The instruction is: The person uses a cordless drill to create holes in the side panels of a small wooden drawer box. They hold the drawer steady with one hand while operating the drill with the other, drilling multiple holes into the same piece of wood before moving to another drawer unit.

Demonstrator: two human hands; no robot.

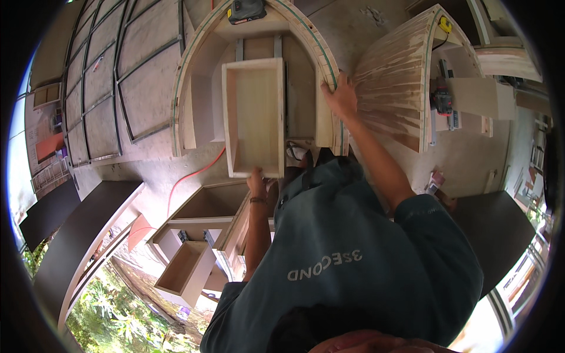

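A pale wooden drawer (255,112) is pulled partly out of an arch-shaped wooden cabinet (193,73). Metal slides (278,48) show behind the drawer inside the cabinet. My left hand (257,183) grips the near edge of the drawer, its fingers partly hidden by the drawer front. On the curved right rim of the cabinet my right hand (341,99) takes hold, thumb toward the inside and fingers over the edge. A dark green line runs along that rim. A black cordless tool or battery (247,10) lies on top at the far end.
To the right stands a second curved wooden carcass (391,76), with a red-and-black power drill (441,101) and a yellow tape measure (445,25). A smaller cabinet with an open drawer (187,267) is at lower left. A red hose (191,175) crosses the floor. Metal frames (120,73) lie far left.
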